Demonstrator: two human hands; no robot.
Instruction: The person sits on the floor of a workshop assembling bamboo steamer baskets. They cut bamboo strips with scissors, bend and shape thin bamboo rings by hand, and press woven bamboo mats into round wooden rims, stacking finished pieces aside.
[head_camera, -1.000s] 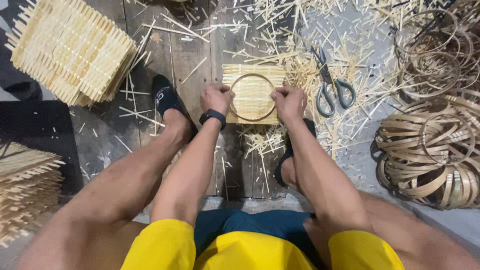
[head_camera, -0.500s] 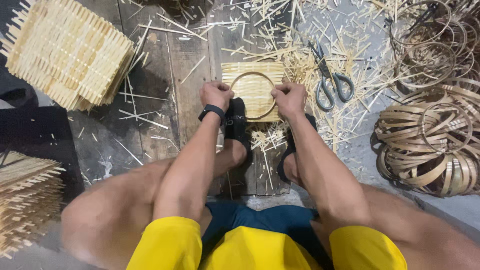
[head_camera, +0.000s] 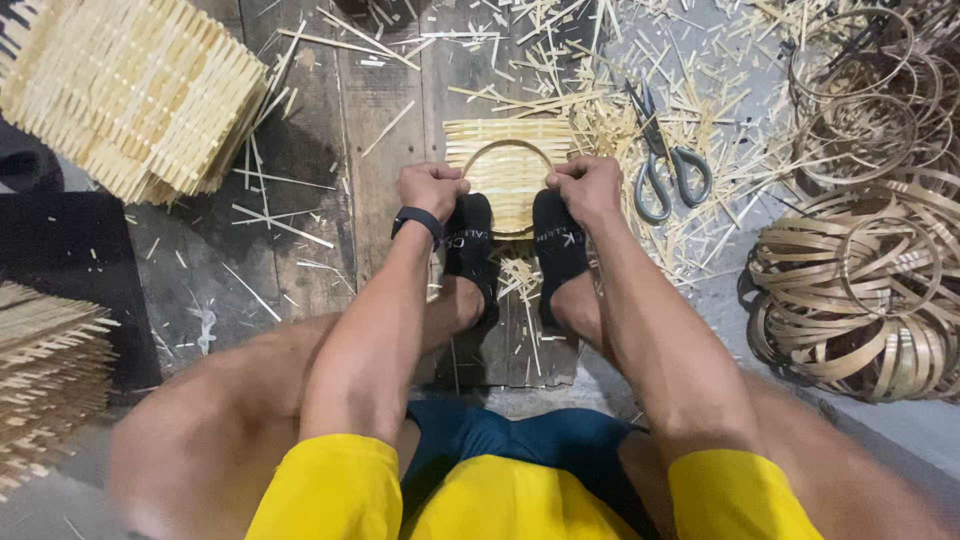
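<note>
Bamboo ring (head_camera: 507, 150) on the woven mat (head_camera: 510, 170) (feet pinning it) is gripped by both hands' curled fingers (head_camera: 445, 185).

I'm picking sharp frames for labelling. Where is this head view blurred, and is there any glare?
Head view: hands, mat and scissors are sharp; the knees and yellow shirt at the bottom edge are soft; even light, no glare.

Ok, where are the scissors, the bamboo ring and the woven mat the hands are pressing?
scissors (head_camera: 664, 160): head view, on the pivot just above the grey handles.
bamboo ring (head_camera: 505, 144): head view, on the top arc of the hoop.
woven bamboo mat (head_camera: 500, 128): head view, on the slats near its far edge.
</note>
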